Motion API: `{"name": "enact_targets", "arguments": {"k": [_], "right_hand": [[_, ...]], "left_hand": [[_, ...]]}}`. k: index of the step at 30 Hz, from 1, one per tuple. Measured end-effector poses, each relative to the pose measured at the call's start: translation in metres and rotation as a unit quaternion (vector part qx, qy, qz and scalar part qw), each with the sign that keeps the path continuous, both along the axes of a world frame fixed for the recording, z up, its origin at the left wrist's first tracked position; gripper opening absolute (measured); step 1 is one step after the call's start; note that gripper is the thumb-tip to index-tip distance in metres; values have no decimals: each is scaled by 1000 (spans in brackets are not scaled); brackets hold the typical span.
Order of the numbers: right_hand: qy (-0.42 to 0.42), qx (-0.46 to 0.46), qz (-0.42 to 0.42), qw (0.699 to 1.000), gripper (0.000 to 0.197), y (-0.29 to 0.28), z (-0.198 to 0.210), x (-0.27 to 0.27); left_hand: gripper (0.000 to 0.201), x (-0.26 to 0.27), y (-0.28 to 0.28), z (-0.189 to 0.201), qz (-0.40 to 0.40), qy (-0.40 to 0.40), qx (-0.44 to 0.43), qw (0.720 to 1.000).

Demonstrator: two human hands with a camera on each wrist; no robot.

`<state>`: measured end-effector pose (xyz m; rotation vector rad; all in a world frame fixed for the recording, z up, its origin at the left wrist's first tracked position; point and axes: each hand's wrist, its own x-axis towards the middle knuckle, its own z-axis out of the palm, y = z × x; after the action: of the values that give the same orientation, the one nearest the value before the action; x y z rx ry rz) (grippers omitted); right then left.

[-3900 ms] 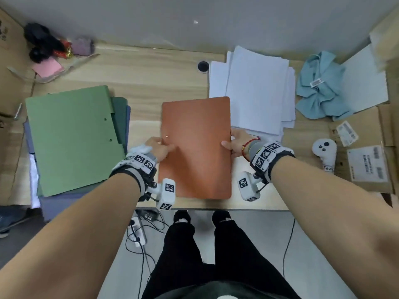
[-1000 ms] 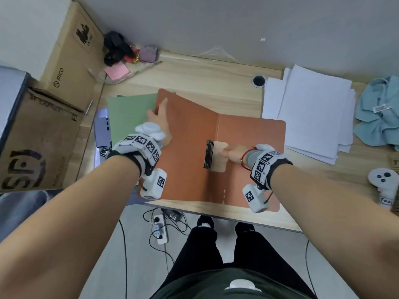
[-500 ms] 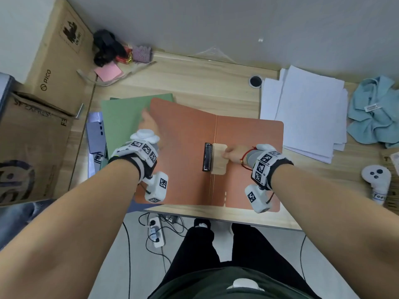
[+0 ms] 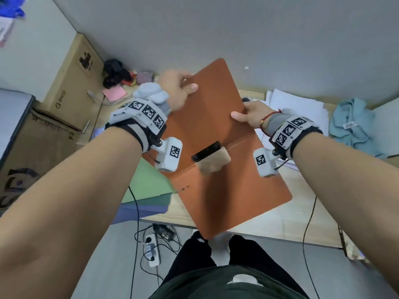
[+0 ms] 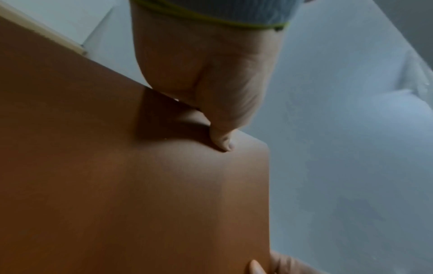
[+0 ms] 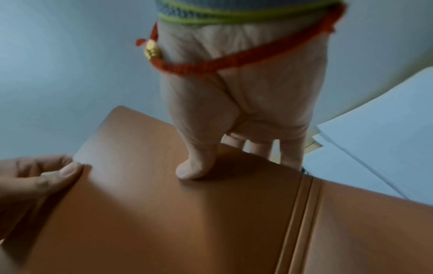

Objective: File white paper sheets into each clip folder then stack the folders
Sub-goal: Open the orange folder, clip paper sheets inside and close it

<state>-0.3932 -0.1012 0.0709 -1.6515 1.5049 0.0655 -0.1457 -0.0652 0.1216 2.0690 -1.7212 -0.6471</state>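
An open orange clip folder (image 4: 218, 117) is held tilted above the desk, its spine running crosswise. A black clip (image 4: 206, 151) with a tan tab (image 4: 212, 161) sits at the spine. My left hand (image 4: 179, 87) pinches the far flap's left edge, thumb on the inner face of the folder (image 5: 140, 185). On the same flap's right edge my right hand (image 4: 246, 114) pinches too, its thumb on top of the folder (image 6: 187, 222). The near flap hangs over the desk's front edge. White paper sheets (image 4: 302, 108) lie stacked at the right. No paper shows in the folder.
A green folder (image 4: 149, 182) lies on darker folders (image 4: 140, 209) at the left of the desk. Cardboard boxes (image 4: 71, 72) stand further left. A teal cloth (image 4: 352, 124) lies far right. Small clutter (image 4: 114, 72) sits at the back left. A power strip (image 4: 151, 251) is on the floor.
The open folder lay flat on the desk, my right hand at its clip. Now both hands grip one flap, and the folder is raised and turned.
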Motion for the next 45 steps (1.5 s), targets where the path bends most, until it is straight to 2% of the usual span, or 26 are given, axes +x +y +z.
{"name": "enact_targets", "arguments": {"k": [2,3,4,6,8,10,12,14,15,17,19,20,21,23,24,26,28,30,33,36,39,42,45], "right_hand": [[-73,14,-77,994,34,6,-3,-17],[-113,16,-114,987,27,10,-7,-28],[-138,23,-157,978,24,13,-10,-39],[-196,41,-246,948,21,20,-17,-65],[-237,60,-310,919,25,25,-25,-82],[-257,67,-368,891,30,38,-24,-102],[-261,73,-397,877,39,52,-33,-121],[-220,82,-414,879,58,65,-41,-134],[-210,90,-419,879,68,70,-53,-142],[-230,132,-451,852,73,85,-63,-145],[-251,164,-489,819,56,98,-65,-146],[-245,172,-494,816,43,103,-58,-145],[-246,171,-509,807,38,104,-60,-149],[-232,141,-535,800,55,106,-55,-163],[-195,116,-546,806,62,104,-54,-171],[-100,62,-530,840,74,103,-57,-189],[-92,60,-492,864,66,107,-64,-200],[-103,112,-417,896,50,117,-60,-194],[-69,173,-331,925,43,129,-65,-182],[-12,172,-295,940,37,132,-80,-170],[48,168,-262,949,24,133,-83,-162],[84,163,-261,948,25,131,-90,-156],[93,162,-271,944,25,126,-103,-150]], "left_hand": [[43,-11,-3,4,9,-17,-29,999],[49,-17,-4,3,8,-28,-41,999],[61,-22,-4,1,15,-52,-47,997],[88,-31,-6,-7,87,-101,-42,990],[107,-29,-1,-14,190,-100,-13,977],[110,-32,7,-33,217,-85,80,969],[95,-33,14,-56,180,-43,200,962],[68,-36,24,-68,127,-15,248,960],[55,-39,27,-73,103,-23,241,965],[36,-45,30,-75,72,-53,209,974],[26,-53,29,-77,71,-33,176,981],[21,-57,29,-75,72,-8,160,985],[19,-59,25,-75,66,5,141,988],[19,-61,15,-72,27,-3,123,992],[19,-60,11,-71,1,-22,121,992],[17,-60,3,-72,-38,-51,115,991],[20,-63,-1,-77,-83,-68,101,989],[23,-68,0,-82,-128,-85,103,983],[22,-80,3,-99,-187,-114,147,964],[24,-88,10,-115,-213,-131,176,952],[23,-91,13,-124,-206,-138,172,953],[16,-90,13,-137,-183,-126,180,958],[32,-89,17,-147,-201,-121,211,949]]}}
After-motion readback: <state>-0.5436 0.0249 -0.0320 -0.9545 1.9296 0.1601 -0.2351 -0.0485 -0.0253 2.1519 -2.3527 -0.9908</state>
